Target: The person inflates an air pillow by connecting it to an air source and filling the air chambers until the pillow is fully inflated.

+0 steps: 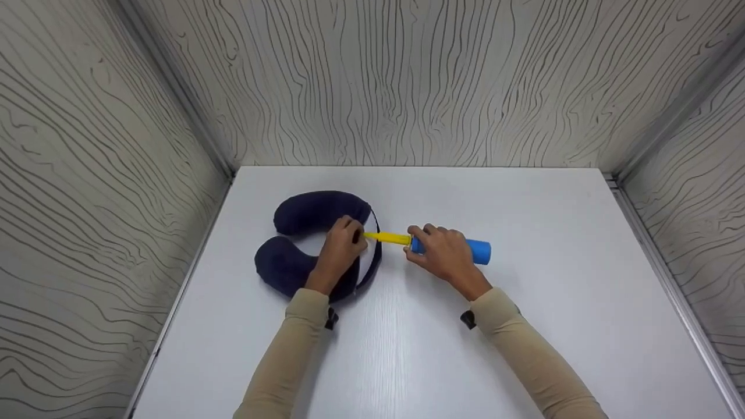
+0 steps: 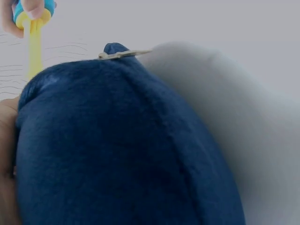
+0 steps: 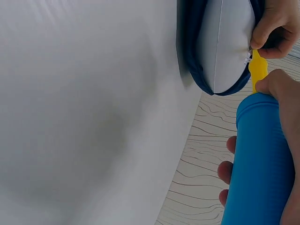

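Observation:
A navy blue U-shaped neck pillow (image 1: 320,209) lies on the table, its open side to the left. In the right wrist view its cover is parted round a white inner bladder (image 3: 225,47), which has a small clear valve (image 3: 247,59). My left hand (image 1: 339,250) is over the pillow's right side and pinches at this valve, by the tip of a yellow nozzle (image 3: 258,70). The nozzle belongs to a blue hand pump (image 1: 481,252), whose body my right hand (image 1: 445,251) grips. Whether the tip sits inside the valve is hidden by the left fingers.
The white table (image 1: 559,326) has wood-grain panels (image 1: 407,81) at its back and both sides. A dark band of the cover (image 1: 377,256) loops out from the pillow's right side. A black wrist camera (image 1: 468,319) sits under the right sleeve.

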The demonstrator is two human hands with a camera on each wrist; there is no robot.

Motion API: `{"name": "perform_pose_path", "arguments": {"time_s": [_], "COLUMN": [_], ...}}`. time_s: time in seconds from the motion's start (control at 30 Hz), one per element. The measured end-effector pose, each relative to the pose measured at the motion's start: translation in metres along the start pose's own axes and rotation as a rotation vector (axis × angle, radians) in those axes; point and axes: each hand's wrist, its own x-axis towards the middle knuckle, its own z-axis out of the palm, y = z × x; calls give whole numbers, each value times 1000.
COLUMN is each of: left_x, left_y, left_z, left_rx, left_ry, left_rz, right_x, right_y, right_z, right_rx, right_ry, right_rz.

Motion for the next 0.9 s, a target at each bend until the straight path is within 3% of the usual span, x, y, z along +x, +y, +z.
{"name": "perform_pose_path", "arguments": {"time_s": [0.37,0.7,0.9], "left_x": [0,-1,0], "left_y": [1,2,0], "left_z": [0,2,2], "left_rx": [0,-8,-36], "left_ry": [22,36,25], "left_rz": [4,4,-5], "right_x": [-10,-3,-1], "right_y": [-7,-1,0], "right_z": [6,4,5], "right_rx": [84,125,91], "right_ry": [-51,-115,-100], "right_rz": [73,108,105]}}
